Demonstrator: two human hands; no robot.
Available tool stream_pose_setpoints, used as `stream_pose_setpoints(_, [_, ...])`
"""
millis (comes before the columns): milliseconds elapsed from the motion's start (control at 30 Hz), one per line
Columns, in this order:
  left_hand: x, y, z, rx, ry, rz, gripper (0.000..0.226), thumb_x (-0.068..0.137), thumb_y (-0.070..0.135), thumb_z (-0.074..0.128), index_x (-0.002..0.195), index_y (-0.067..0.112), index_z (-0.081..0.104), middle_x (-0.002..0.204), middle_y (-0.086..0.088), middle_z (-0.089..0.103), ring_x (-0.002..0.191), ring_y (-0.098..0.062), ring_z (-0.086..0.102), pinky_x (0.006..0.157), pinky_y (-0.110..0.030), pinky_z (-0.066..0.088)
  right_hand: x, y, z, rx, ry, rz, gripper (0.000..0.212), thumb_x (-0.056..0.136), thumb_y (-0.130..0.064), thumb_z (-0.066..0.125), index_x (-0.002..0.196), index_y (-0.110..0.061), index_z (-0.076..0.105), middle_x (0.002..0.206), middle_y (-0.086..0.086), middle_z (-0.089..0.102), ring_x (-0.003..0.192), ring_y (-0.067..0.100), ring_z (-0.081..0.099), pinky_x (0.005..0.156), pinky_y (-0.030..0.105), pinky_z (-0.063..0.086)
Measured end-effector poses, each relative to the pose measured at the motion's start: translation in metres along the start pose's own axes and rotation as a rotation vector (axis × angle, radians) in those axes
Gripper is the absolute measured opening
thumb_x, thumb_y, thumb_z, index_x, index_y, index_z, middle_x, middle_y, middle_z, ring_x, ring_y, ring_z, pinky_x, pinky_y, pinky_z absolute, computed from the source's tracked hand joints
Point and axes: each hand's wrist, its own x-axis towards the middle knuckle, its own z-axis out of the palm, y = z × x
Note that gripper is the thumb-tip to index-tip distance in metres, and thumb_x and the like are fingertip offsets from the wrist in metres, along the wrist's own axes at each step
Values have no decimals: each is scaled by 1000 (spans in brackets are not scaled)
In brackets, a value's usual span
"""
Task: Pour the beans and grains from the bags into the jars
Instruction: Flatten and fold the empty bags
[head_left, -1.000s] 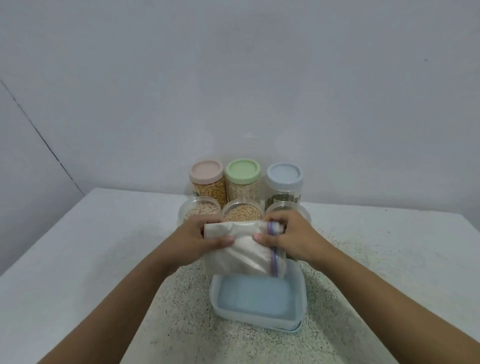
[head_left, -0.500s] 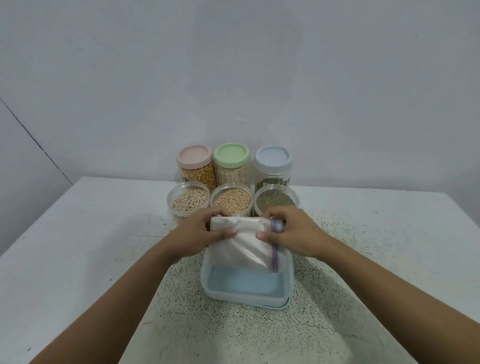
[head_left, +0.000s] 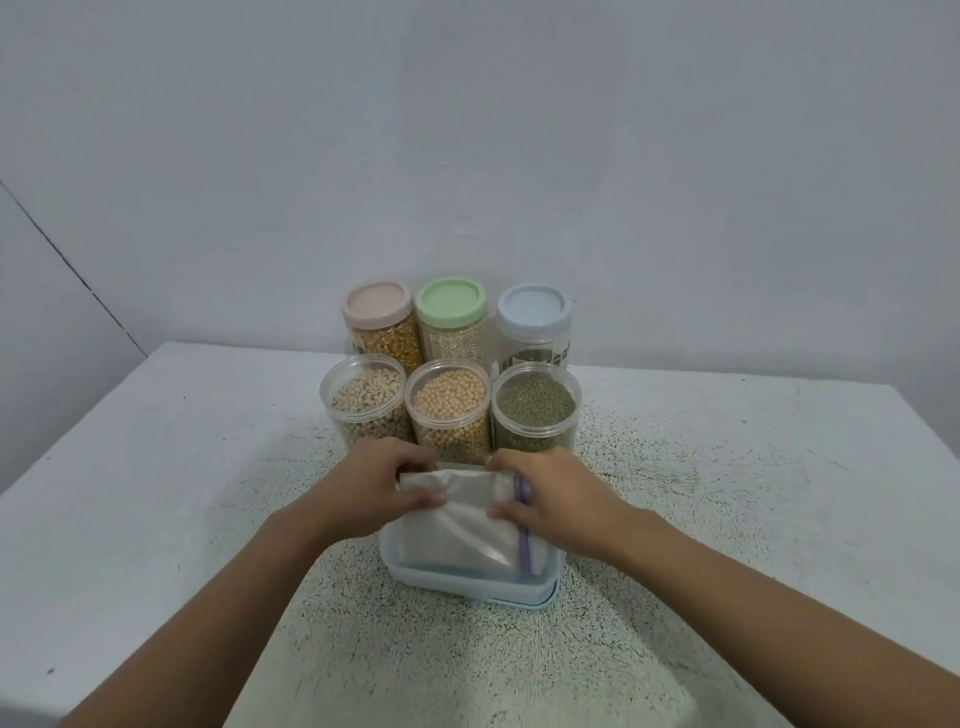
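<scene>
Lower than half a second ago, the bag (head_left: 457, 530) now sits down inside the pale blue container (head_left: 467, 587) and hides most of its floor, where a wide strip of blue showed before; both hands have come down with it, and the front row of jars now stands fully clear above the knuckles. From the head view, the left hand (head_left: 379, 488) pinches the bag's upper left corner, thumb laid across the near face and fingers curled over the far edge. The right hand (head_left: 550, 499) grips the upper right corner the same way, its thumb pointing inward toward the other thumb. Both forearms enter from the bottom corners and converge on the container, wrists roughly level. The bag looks flat and whitish, with its purple zip strip (head_left: 523, 540) running down the right side beside the right hand. Just beyond the hands stand three lidless jars on the speckled desk (head_left: 156, 493): the left open jar (head_left: 363, 400) holds pale beans, the middle open jar (head_left: 448, 402) round yellow ones, the right open jar (head_left: 535, 402) small green ones. Behind them stand the pink-lidded jar (head_left: 377, 306), the green-lidded jar (head_left: 451, 301) and the blue-lidded jar (head_left: 535, 312), close to the wall.
</scene>
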Motion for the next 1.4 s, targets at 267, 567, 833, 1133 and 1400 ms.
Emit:
stream_pose_setpoints(267, [1, -1, 8, 105, 78, 68, 27, 74, 37, 88, 94, 38, 70, 89, 20, 67, 82, 1, 62, 69, -23, 49, 7, -6, 6, -358, -30, -57, 37, 92, -48, 68, 115, -20, 71, 101, 1, 70, 92, 21, 66, 78, 37, 57])
stream_pose_setpoints(567, [-6, 0, 17, 254, 142, 106, 38, 82, 20, 82, 118, 27, 73, 106, 13, 65, 87, -6, 53, 71, -26, 41, -4, -3, 15, -457, 162, -223, 30, 62, -34, 93, 64, -11, 73, 80, 2, 64, 79, 23, 59, 57, 31, 46])
stream_pose_setpoints(833, [-12, 1, 31, 450, 53, 254, 24, 92, 40, 67, 111, 28, 76, 113, 11, 73, 101, -17, 67, 88, -35, 49, -9, 0, 26, -373, 104, -174, 31, 88, -39, 69, 75, -11, 72, 89, 3, 63, 86, 23, 58, 68, 36, 51])
stream_pose_setpoints(1133, [-16, -7, 27, 392, 111, 155, 45, 70, 44, 89, 109, 24, 76, 105, 8, 70, 95, -18, 63, 76, -31, 45, -8, 10, 27, -186, 7, -86, 20, 79, -30, 85, 82, -13, 73, 93, -6, 51, 87, 12, 46, 73, 35, 49])
stream_pose_setpoints(1400, [-25, -6, 34, 21, 306, -276, 57, 73, 34, 90, 113, 27, 50, 99, 3, 54, 82, -17, 56, 67, -31, 46, -16, 15, 30, -328, 244, -93, 37, 62, -52, 88, 65, -24, 64, 75, -14, 47, 79, 14, 40, 71, 33, 34])
